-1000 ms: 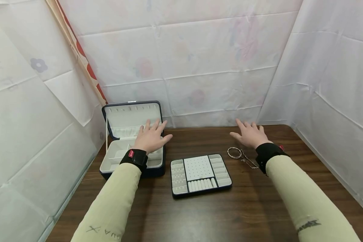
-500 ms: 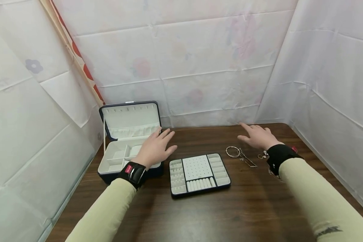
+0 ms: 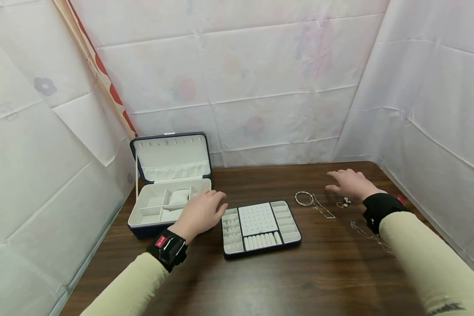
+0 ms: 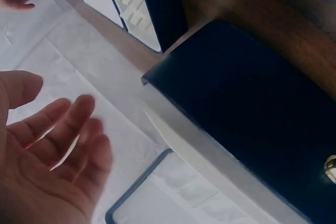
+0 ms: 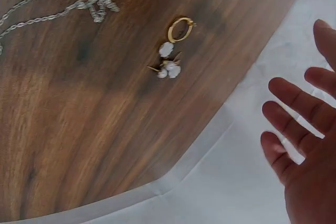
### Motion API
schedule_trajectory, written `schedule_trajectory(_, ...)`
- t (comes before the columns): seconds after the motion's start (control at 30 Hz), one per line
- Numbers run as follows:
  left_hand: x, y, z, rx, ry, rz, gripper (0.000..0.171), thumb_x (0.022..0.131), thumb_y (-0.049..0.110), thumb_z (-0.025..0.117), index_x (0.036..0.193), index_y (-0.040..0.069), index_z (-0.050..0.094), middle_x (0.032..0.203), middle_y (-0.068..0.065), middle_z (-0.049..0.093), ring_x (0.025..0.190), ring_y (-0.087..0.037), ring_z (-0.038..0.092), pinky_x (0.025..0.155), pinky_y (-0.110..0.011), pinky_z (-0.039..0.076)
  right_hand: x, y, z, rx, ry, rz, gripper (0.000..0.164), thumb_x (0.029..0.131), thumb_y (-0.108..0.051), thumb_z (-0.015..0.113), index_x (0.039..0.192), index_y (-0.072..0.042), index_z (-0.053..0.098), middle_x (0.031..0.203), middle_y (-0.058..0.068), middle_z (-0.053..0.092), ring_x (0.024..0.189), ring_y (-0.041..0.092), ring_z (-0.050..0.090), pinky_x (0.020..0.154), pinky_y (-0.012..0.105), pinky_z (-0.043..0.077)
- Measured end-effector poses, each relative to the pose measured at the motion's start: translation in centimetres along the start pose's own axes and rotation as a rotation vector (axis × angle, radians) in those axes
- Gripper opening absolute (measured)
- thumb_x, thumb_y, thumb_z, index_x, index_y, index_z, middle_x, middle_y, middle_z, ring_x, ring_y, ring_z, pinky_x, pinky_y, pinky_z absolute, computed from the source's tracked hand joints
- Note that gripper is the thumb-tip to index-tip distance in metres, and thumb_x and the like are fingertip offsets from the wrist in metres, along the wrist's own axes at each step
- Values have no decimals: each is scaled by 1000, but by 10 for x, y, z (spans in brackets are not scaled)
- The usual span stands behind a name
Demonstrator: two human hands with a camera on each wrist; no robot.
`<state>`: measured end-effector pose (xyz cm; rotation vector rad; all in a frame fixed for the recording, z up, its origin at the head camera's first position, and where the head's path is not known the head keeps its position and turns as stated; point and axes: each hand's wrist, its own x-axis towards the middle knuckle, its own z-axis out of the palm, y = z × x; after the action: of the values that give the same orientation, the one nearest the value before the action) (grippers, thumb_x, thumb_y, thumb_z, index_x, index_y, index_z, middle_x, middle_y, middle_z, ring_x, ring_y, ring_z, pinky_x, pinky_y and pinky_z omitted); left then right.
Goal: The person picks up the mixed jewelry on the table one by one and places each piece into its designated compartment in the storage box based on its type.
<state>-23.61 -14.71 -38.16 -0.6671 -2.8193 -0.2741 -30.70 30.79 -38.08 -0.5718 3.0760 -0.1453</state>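
One open box (image 3: 147,210) stands left of the one tray (image 3: 258,218). The left hand (image 3: 201,210), fingers loosely bent, hovers just left of the tray. Right of the tray lie one bangle (image 3: 304,205), one chain (image 3: 324,209), one gold hoop (image 5: 171,31) and at least three studs (image 5: 169,67); then the right hand (image 3: 350,183) hovers, fingers loosely apart, and a second chain (image 5: 98,1) lies rightmost. Since half a second ago, the left hand has drawn nearer the person; the right has shifted rightward, uncovering that chain.

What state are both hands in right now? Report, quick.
Left hand: open, fingers relaxed, holding nothing.
Right hand: open, fingers relaxed, holding nothing.
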Motion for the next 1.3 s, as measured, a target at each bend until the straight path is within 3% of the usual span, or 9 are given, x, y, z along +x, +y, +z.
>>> schedule_trajectory(0.13, -9, 1, 7, -36, -85, -77, 16, 99, 27, 65, 107, 12, 64, 75, 4, 64, 64, -13, 58, 55, -33, 48, -5, 6, 7, 14, 27, -68, 41, 98, -22, 68, 128, 5, 62, 117, 26, 66, 110, 49, 60, 89, 63, 47)
schedule_trajectory(0.2, -13, 1, 11, -36, -109, -92, 14, 99, 26, 65, 101, 13, 62, 66, 6, 56, 57, -12, 51, 51, -31, 43, -7, 8, 10, 27, 36, -93, 32, 96, -17, 70, 119, 4, 65, 109, 21, 67, 103, 45, 62, 87, 58, 49)
schedule_trajectory(0.47, -25, 1, 26, 5, -169, -148, 32, 99, 30, 64, 72, 16, 53, 59, 3, 49, 56, -15, 48, 50, -35, 41, -13, 14, 25, 44, 41, -145, 13, 95, -7, 69, 106, 1, 68, 98, 13, 69, 92, 35, 66, 80, 50, 53)
schedule_trajectory(0.67, -28, 2, 35, 17, -240, -180, 42, 99, 33, 62, 61, 18, 55, 59, 3, 52, 57, -15, 50, 51, -37, 44, -16, 18, 37, 45, 28, -145, 10, 96, -4, 67, 104, 1, 69, 95, 12, 69, 87, 31, 66, 76, 47, 54)
schedule_trajectory(0.97, -30, 3, 43, -62, -359, -270, 44, 102, 39, 57, 64, 17, 57, 57, 2, 55, 50, -15, 54, 50, -36, 43, -17, 23, 49, 27, 21, -142, 11, 91, 2, 70, 102, 2, 69, 93, 12, 67, 87, 32, 66, 76, 47, 55)
schedule_trajectory(1.13, -29, 3, 45, -79, -380, -272, 33, 102, 38, 56, 81, 15, 65, 65, 1, 58, 56, -16, 56, 55, -38, 46, -18, 25, 54, -3, 67, -172, 9, 87, 4, 72, 95, 1, 68, 88, 11, 65, 84, 31, 66, 74, 46, 55)
schedule_trajectory(1.3, -27, 4, 46, -76, -381, -255, 27, 101, 34, 58, 96, 11, 69, 73, 0, 58, 64, -18, 55, 61, -42, 49, -18, 27, 56, -8, 60, -166, 11, 86, 6, 72, 94, 1, 68, 87, 10, 64, 82, 30, 65, 72, 45, 55)
